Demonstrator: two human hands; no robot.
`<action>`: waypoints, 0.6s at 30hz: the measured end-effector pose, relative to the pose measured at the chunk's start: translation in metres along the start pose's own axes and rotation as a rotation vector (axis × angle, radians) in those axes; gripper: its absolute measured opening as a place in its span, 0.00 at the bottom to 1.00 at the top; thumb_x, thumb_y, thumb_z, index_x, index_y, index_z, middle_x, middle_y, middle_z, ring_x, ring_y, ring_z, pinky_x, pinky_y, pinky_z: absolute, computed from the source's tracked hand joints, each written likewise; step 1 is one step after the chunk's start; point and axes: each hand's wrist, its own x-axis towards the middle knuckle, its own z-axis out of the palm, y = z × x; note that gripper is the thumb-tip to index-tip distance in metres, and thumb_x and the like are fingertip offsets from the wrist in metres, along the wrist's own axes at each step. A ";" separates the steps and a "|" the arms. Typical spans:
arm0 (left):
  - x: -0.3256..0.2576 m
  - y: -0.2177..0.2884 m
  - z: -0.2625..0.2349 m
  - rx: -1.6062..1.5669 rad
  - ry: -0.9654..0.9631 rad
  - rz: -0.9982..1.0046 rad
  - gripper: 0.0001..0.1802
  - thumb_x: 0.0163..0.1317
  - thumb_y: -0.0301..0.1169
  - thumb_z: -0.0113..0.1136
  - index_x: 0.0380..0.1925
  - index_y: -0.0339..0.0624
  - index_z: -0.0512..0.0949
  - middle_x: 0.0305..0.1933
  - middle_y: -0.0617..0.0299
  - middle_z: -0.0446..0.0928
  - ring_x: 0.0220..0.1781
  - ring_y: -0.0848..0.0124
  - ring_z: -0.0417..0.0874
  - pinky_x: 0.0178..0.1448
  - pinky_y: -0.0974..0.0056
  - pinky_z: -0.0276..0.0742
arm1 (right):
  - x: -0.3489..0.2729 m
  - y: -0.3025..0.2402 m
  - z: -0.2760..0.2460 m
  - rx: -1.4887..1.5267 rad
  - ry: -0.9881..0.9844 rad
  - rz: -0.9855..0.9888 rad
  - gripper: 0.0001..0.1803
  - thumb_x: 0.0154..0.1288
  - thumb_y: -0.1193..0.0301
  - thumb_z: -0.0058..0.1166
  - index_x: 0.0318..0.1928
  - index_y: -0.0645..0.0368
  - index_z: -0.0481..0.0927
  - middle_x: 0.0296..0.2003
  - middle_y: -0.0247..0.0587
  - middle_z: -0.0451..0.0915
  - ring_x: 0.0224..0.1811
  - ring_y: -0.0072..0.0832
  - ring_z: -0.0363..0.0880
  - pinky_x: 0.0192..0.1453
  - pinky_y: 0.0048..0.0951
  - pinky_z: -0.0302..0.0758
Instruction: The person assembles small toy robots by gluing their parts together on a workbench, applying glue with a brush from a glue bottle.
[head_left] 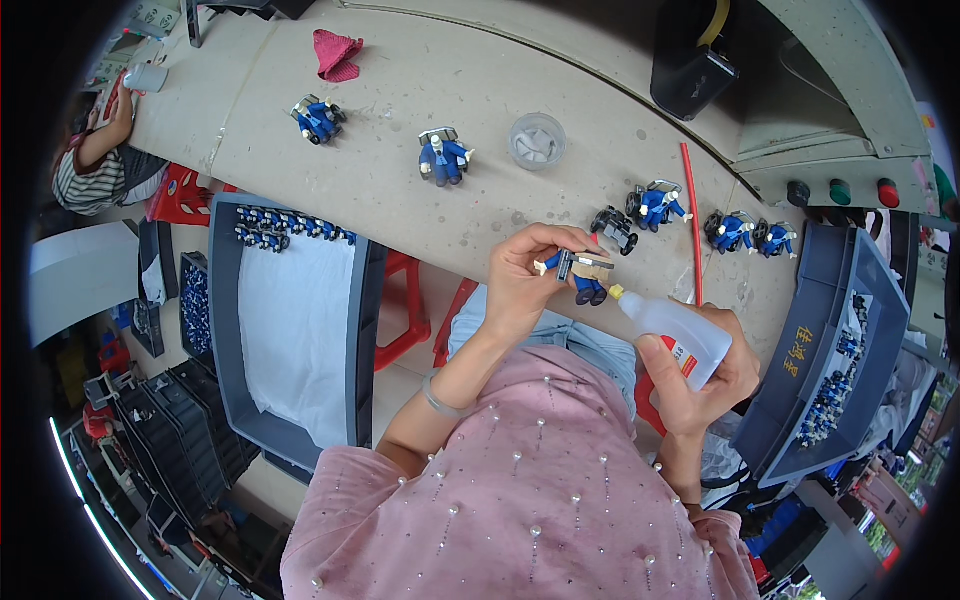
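Note:
Between the fingers of my left hand is a small toy figure in blue with a tan and grey part, held in front of my body. My right hand is wrapped round a translucent squeeze bottle with a red label. Its yellow tip points at the figure's lower part; whether they touch I cannot tell. Just beyond my hands, a black wheeled toy part lies on the table beside another blue figure with black wheels.
More blue figures stand along the table, near a clear plastic cup, a pink cloth and a red stick. Grey bins with figures flank me. Another person sits at the far left.

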 end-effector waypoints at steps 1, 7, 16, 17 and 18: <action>0.000 0.000 -0.001 0.011 -0.001 0.005 0.14 0.51 0.12 0.58 0.36 0.38 0.74 0.41 0.51 0.79 0.46 0.61 0.83 0.52 0.58 0.81 | 0.000 0.000 0.000 0.000 0.001 0.000 0.16 0.42 0.76 0.69 0.34 0.70 0.81 0.25 0.44 0.83 0.22 0.24 0.80 0.28 0.20 0.73; 0.000 -0.001 -0.001 -0.011 0.003 -0.009 0.14 0.51 0.11 0.57 0.36 0.38 0.74 0.41 0.52 0.79 0.45 0.61 0.83 0.51 0.59 0.81 | 0.002 -0.001 -0.002 -0.063 -0.004 -0.032 0.16 0.43 0.75 0.70 0.33 0.69 0.81 0.24 0.44 0.83 0.22 0.23 0.80 0.28 0.20 0.72; 0.000 -0.002 0.001 -0.025 0.005 -0.037 0.15 0.51 0.10 0.56 0.36 0.38 0.74 0.40 0.51 0.79 0.45 0.60 0.83 0.51 0.58 0.81 | -0.001 0.002 0.000 -0.087 0.017 -0.024 0.16 0.43 0.74 0.71 0.34 0.67 0.82 0.25 0.44 0.83 0.22 0.27 0.80 0.27 0.21 0.73; 0.000 -0.002 0.001 -0.029 -0.004 -0.037 0.15 0.51 0.10 0.56 0.37 0.38 0.74 0.40 0.51 0.79 0.45 0.60 0.83 0.51 0.58 0.81 | -0.001 0.003 0.001 -0.098 0.023 -0.042 0.16 0.42 0.74 0.71 0.34 0.67 0.82 0.25 0.44 0.83 0.22 0.27 0.80 0.27 0.22 0.73; 0.000 -0.002 0.001 -0.029 -0.004 -0.037 0.15 0.51 0.10 0.56 0.37 0.38 0.74 0.40 0.51 0.79 0.45 0.60 0.83 0.51 0.58 0.81 | -0.001 0.004 0.001 -0.107 0.029 -0.061 0.17 0.42 0.74 0.71 0.34 0.67 0.82 0.25 0.44 0.83 0.22 0.27 0.80 0.27 0.22 0.73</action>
